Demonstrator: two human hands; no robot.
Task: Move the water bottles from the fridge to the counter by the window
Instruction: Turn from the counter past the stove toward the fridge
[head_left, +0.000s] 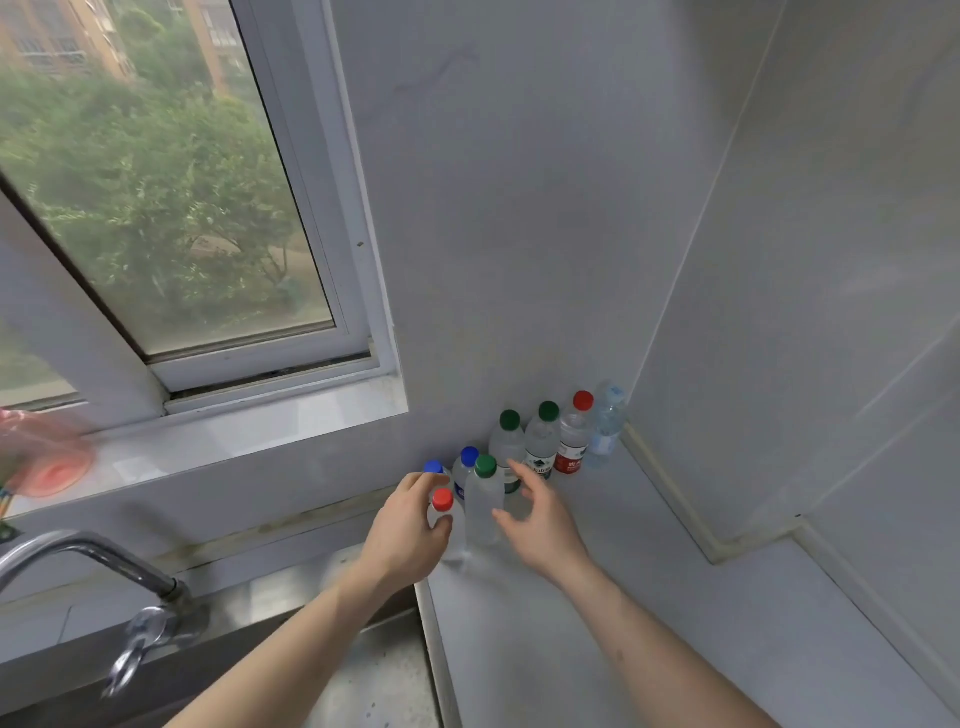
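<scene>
At the surface's back edge near the sink, the left hand grips a red-capped bottle; the right hand hovers spread beside a green-capped bottle, seemingly apart. A careless nudge could topple the closely packed bottles.

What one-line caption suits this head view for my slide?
Left hand grips a red-capped clear plastic bottle on the grey counter; open right hand beside a green-capped bottle.
</scene>
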